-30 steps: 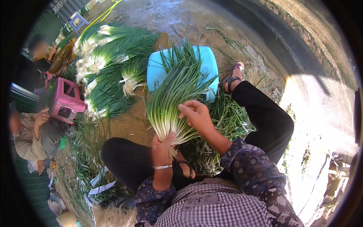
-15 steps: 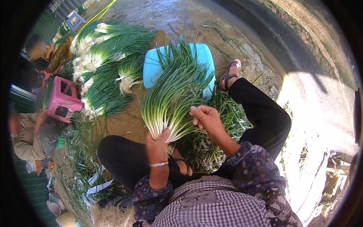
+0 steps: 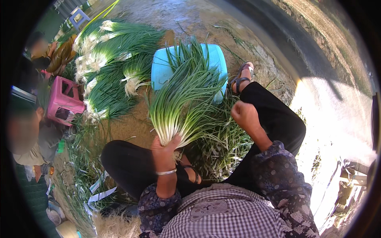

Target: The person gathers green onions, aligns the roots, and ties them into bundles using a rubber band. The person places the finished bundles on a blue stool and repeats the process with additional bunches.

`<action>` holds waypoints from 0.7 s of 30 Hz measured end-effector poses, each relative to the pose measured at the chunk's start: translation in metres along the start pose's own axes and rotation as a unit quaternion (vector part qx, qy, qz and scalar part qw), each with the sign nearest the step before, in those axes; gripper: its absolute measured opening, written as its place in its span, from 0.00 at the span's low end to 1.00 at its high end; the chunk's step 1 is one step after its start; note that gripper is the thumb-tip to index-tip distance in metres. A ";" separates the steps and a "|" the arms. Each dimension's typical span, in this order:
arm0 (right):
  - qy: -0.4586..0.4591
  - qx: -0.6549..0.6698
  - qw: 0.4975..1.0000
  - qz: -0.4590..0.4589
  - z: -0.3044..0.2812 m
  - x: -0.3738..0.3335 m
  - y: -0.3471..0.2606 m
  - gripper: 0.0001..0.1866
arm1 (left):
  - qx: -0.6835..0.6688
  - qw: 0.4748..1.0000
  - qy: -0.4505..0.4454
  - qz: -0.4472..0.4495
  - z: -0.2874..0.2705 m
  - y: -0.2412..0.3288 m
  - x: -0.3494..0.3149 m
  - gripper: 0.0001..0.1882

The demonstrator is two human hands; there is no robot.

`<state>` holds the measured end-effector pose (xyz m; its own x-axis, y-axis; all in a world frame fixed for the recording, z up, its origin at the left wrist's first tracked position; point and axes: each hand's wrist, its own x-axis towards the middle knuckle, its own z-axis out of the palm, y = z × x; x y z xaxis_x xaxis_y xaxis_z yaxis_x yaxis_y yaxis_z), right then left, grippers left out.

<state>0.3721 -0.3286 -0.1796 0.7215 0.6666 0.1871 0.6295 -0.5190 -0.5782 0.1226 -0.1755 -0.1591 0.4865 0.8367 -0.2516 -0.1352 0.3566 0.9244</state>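
Observation:
My left hand (image 3: 165,146) is closed round the white root ends of a bunch of green onions (image 3: 178,107). The green leaves fan out away from me, and their tips rest over a light blue plastic stool (image 3: 160,65). Off to the right of the bunch, my right hand (image 3: 246,115) is held up as a loose fist above the leaf litter. Whatever it may hold is hidden by the curled fingers. A few roots hang below my left hand.
Piles of green onions (image 3: 119,47) lie at the far left, beside a pink stool (image 3: 65,99). Stripped leaves (image 3: 222,154) cover the ground between my legs. Two people sit at the left edge, near a small grey-blue stool (image 3: 79,16) farther back.
My right hand has moved right, away from the onion bunch, with its fingers curled in. My left hand keeps its hold in nearly the same place. The person at the left has leaned into view.

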 end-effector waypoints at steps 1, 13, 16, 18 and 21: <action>-0.125 -0.085 0.988 -0.030 -0.006 -0.022 0.011 0.07 | 0.007 1.000 0.002 0.000 0.001 -0.001 -0.001 0.13; -0.050 0.192 0.959 -0.202 0.011 -0.019 -0.127 0.05 | 0.000 0.999 -0.025 0.021 0.009 0.005 -0.003 0.15; -0.089 0.207 0.960 -0.167 0.018 -0.026 -0.112 0.06 | -0.015 1.000 0.000 0.018 0.012 0.004 -0.004 0.14; -0.092 0.238 0.957 -0.136 0.021 -0.029 -0.109 0.07 | -0.017 1.000 0.002 0.000 0.011 0.006 -0.005 0.14; -0.072 0.241 0.961 -0.118 0.027 -0.024 -0.114 0.07 | -0.014 1.000 -0.010 0.013 0.011 0.005 -0.004 0.13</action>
<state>0.2755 -0.2711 -0.1395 0.5056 0.8206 0.2666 0.5398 -0.0598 -0.8397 0.1297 -0.1819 -0.1499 0.4997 0.8376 -0.2206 -0.1724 0.3458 0.9223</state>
